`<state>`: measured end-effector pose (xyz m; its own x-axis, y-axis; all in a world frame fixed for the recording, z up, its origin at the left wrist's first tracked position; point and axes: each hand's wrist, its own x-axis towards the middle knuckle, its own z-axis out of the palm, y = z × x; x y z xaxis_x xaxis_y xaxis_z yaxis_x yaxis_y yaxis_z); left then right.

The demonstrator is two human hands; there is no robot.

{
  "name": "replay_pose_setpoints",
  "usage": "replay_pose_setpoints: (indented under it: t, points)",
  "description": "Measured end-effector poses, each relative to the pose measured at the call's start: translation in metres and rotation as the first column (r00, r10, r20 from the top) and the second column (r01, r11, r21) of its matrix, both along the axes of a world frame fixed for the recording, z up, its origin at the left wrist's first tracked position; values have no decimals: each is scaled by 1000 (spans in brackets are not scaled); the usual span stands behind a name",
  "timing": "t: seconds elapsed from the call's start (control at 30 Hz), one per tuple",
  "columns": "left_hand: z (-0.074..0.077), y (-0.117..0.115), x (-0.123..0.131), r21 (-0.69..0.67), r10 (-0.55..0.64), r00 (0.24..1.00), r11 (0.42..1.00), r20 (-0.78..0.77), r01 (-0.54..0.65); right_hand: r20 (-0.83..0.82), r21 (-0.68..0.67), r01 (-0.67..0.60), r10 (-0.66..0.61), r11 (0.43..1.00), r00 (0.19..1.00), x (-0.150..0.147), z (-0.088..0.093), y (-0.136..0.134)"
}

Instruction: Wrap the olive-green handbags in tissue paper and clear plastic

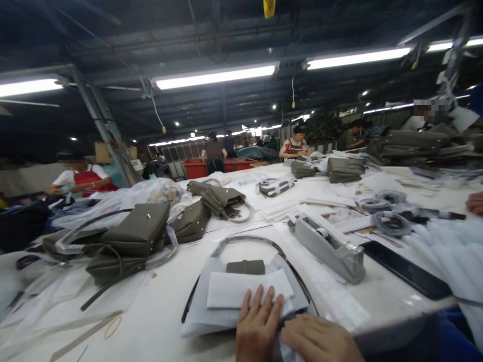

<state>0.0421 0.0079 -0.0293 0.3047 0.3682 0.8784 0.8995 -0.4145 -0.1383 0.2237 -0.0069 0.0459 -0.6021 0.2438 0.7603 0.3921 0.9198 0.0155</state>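
An olive handbag point(246, 267) lies on the table in front of me, mostly covered by white wrapping sheet point(215, 322). Its wrapped handle point(247, 238) arches toward the far side. On top rests a folded white foam piece point(228, 291). My left hand point(259, 322) lies flat on that piece and the wrapping, its fingers stretched out. Beside it, my right hand point(319, 337) is at the bag's near right edge, fingers together and curled over the white wrapping sheet. The right fingertips' underside is hidden.
Right of the bag stands a grey tape dispenser point(328, 246), with a black phone point(405, 269) beyond it. Several olive handbags point(136, 231) lie at left. Coiled straps point(391, 222) and white foam sheets point(449, 251) are at right. Another person's hand point(475, 203) shows at the right edge.
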Motion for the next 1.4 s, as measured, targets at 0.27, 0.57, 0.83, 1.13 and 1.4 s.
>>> replay_pose_setpoints:
  t: [0.27,0.57,0.83,1.13,1.4]
  points:
    - [-12,9,7,100,-60,988,994,140,46,16,-237,103,-102,966,995,-16,0,57]
    - [9,-20,-11,-291,-35,992,957,-121,-2,19,-498,159,-172,853,985,-13,-17,72]
    - [26,-23,-10,-347,-113,993,930,37,119,124,-733,218,-189,644,974,-23,-2,97]
    - [32,-20,-10,-396,-89,996,914,16,88,308,-722,369,-206,585,929,-29,1,122]
    - [5,0,-18,-293,-83,987,955,-134,41,264,-672,355,-237,650,935,-27,4,121]
